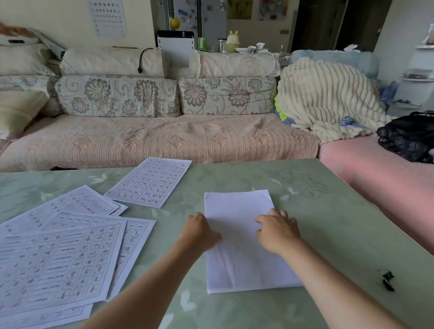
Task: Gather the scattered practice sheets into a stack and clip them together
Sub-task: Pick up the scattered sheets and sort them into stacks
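Squaring the white stack [238, 261].
My right hand [277, 235] presses flat, fingers loose; left hand [200, 229] curls at its edge, grip unclear; an uneven push could fan it.

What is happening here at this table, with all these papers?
A person is gathering practice sheets on a green table. The right hand rests on a white paper lying blank side up, and the left hand is at its left edge. Overlapping printed sheets lie to the left, a single sheet lies farther back, and the black binder clips lie untouched on the right.
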